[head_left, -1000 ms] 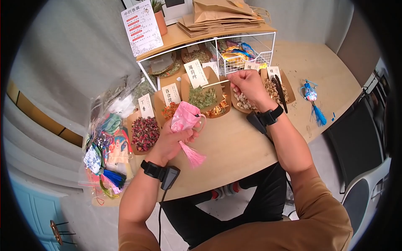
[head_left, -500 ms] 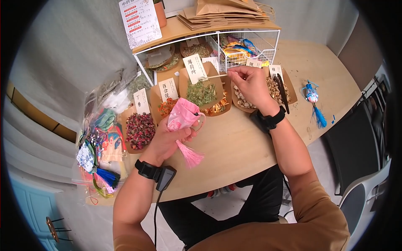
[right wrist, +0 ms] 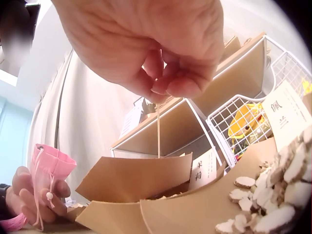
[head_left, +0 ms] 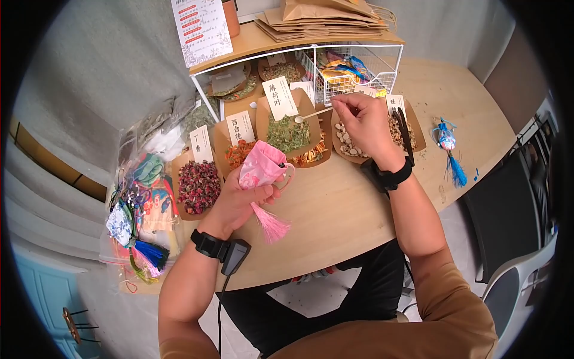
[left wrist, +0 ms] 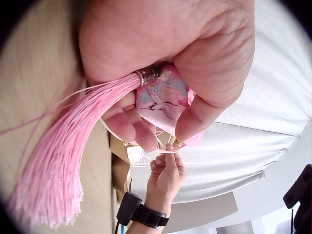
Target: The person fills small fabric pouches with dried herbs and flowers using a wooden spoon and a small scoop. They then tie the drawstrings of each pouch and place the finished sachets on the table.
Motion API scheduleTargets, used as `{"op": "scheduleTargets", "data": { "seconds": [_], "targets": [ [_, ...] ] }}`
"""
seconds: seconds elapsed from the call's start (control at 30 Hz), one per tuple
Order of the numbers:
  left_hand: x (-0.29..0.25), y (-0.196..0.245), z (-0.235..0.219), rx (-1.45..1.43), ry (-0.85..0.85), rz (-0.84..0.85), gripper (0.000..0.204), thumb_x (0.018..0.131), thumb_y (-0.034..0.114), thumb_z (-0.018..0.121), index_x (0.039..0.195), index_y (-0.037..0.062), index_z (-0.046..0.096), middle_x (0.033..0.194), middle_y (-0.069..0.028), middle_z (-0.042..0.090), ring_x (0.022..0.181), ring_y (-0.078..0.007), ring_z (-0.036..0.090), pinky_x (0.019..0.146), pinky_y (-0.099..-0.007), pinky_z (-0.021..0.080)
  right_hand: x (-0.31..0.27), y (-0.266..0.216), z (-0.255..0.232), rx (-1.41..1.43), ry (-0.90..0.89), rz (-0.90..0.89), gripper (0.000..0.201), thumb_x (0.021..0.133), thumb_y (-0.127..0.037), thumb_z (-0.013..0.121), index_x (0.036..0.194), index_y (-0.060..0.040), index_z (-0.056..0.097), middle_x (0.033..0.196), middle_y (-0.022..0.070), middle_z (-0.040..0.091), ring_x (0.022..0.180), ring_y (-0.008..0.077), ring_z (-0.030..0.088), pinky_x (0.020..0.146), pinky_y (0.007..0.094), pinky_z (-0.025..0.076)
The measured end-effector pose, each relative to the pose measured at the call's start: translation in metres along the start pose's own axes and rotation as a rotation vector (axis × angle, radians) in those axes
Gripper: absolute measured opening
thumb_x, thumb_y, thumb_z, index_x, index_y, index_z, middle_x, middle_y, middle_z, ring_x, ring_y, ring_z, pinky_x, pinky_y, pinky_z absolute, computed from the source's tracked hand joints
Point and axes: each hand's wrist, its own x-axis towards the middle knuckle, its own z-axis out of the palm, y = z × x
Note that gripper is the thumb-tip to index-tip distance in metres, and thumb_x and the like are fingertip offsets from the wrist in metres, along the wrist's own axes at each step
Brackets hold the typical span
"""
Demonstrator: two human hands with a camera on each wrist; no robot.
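Observation:
My left hand [head_left: 242, 200] grips a pink drawstring pouch [head_left: 262, 164], its mouth upward and its pink tassel [head_left: 272, 224] hanging below. In the left wrist view the thumb and fingers curl round the printed cloth [left wrist: 163, 100]. My right hand [head_left: 366, 119] pinches the thin handle of a small, pale spoon [head_left: 300, 119]. The spoon's bowl is over the paper tray of green dried leaves [head_left: 288, 133], close to its upright label card [head_left: 279, 99]. In the right wrist view the handle [right wrist: 159, 131] hangs down from the fingertips, and its lower end is hidden behind a tray wall.
Paper trays hold dark red buds [head_left: 199, 186], orange petals [head_left: 239, 152] and pale slices [head_left: 347, 142]. Dark tongs [head_left: 406, 128] lean over the right tray. A blue tasselled pouch [head_left: 445, 140] lies at right, bagged pouches [head_left: 143, 209] at left. Behind stands a shelf [head_left: 299, 43] with a wire basket [head_left: 353, 81].
My right hand has shifted slightly right with the spoon, whose bowl now shows over the leaves. The left hand keeps its grip on the pouch. The head view has shifted a little.

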Motion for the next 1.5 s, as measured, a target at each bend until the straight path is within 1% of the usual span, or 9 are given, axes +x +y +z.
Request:
{"op": "scheduleTargets", "data": {
  "seconds": [0.1,0.3,0.5,0.8,0.9,1.03,1.2,1.33,1.5],
  "targets": [
    [0.0,0.0,0.001,0.008,0.003,0.004,0.042,0.081,0.008,0.071,0.12,0.0042,0.055,0.107,-0.0055,0.065,0.086,-0.015,0.063,0.072,-0.027,0.051,0.001,-0.009,-0.008,-0.054,-0.053,-0.059,0.013,0.084,-0.01,0.067,0.091,0.0007,0.072,0.074,0.0148,0.069,0.055,0.0178,0.061,0.054,0.029,0.048],
    [0.0,0.001,0.001,0.014,0.009,-0.002,0.043,0.082,0.008,0.071,0.121,0.0032,0.055,0.107,-0.0053,0.065,0.086,-0.0147,0.063,0.072,-0.0266,0.051,-0.001,-0.007,-0.008,0.044,-0.172,0.017,0.015,0.085,-0.011,0.066,0.09,0.0018,0.071,0.07,0.0138,0.068,0.055,0.0145,0.059,0.056,0.0301,0.047],
    [0.0,0.002,0.004,0.013,0.007,0.002,0.044,0.081,0.009,0.072,0.122,0.003,0.055,0.107,-0.0049,0.064,0.085,-0.0135,0.062,0.071,-0.0256,0.05,0.0,0.007,0.001,0.19,-0.299,0.318,0.016,0.086,-0.013,0.066,0.083,0.0016,0.072,0.065,0.0055,0.065,0.057,0.0098,0.057,0.056,0.0288,0.046],
    [-0.001,0.004,0.007,0.02,0.02,0.009,0.043,0.08,0.011,0.072,0.119,0.002,0.056,0.106,-0.0063,0.063,0.082,-0.0146,0.061,0.071,-0.026,0.049,0.001,0.019,0.012,0.552,-0.337,0.602,0.015,0.093,-0.011,0.062,0.081,-0.0022,0.065,0.068,-0.0004,0.059,0.055,0.0054,0.049,0.048,0.0206,0.041],
    [0.0,0.003,0.005,0.032,-0.013,0.014,0.042,0.081,0.013,0.072,0.118,0.0025,0.056,0.106,-0.0049,0.062,0.083,-0.013,0.061,0.07,-0.0249,0.048,0.002,0.025,0.012,0.62,-0.314,0.607,0.014,0.09,-0.011,0.063,0.085,0.0016,0.068,0.068,0.0021,0.061,0.05,0.0064,0.05,0.044,0.0207,0.042],
    [0.001,0.004,0.006,0.036,-0.018,0.003,0.042,0.081,0.015,0.072,0.118,0.0038,0.056,0.107,-0.003,0.061,0.085,-0.0108,0.059,0.07,-0.0227,0.047,0.003,0.023,0.009,0.684,-0.294,0.608,0.012,0.089,-0.011,0.065,0.086,0.0009,0.068,0.069,0.0009,0.061,0.053,0.0052,0.05,0.046,0.0195,0.04],
    [0.001,0.004,0.007,0.005,-0.024,0.005,0.043,0.082,0.015,0.073,0.12,0.0045,0.056,0.107,-0.0023,0.061,0.087,-0.0105,0.059,0.07,-0.0214,0.047,0.004,0.001,-0.002,0.772,-0.273,0.568,0.01,0.09,-0.01,0.065,0.088,-0.0012,0.069,0.069,-0.0013,0.06,0.056,0.0044,0.05,0.05,0.018,0.039],
    [-0.001,0.005,0.006,-0.009,-0.015,-0.001,0.043,0.082,0.013,0.072,0.122,0.0041,0.056,0.107,-0.0025,0.061,0.088,-0.0113,0.06,0.071,-0.0224,0.048,0.001,-0.015,-0.009,0.792,-0.336,0.513,0.011,0.09,-0.01,0.065,0.092,-0.0012,0.07,0.069,-0.002,0.061,0.058,0.0029,0.051,0.051,0.0175,0.041],
    [0.001,0.002,0.001,-0.051,-0.036,0.009,0.044,0.083,0.01,0.071,0.123,0.0033,0.055,0.108,-0.0044,0.063,0.088,-0.013,0.062,0.071,-0.0246,0.049,-0.005,-0.021,-0.01,0.642,-0.437,0.168,0.015,0.091,-0.013,0.066,0.099,-0.0014,0.072,0.069,-0.001,0.064,0.057,0.0022,0.052,0.051,0.0176,0.042]
  ]
}}
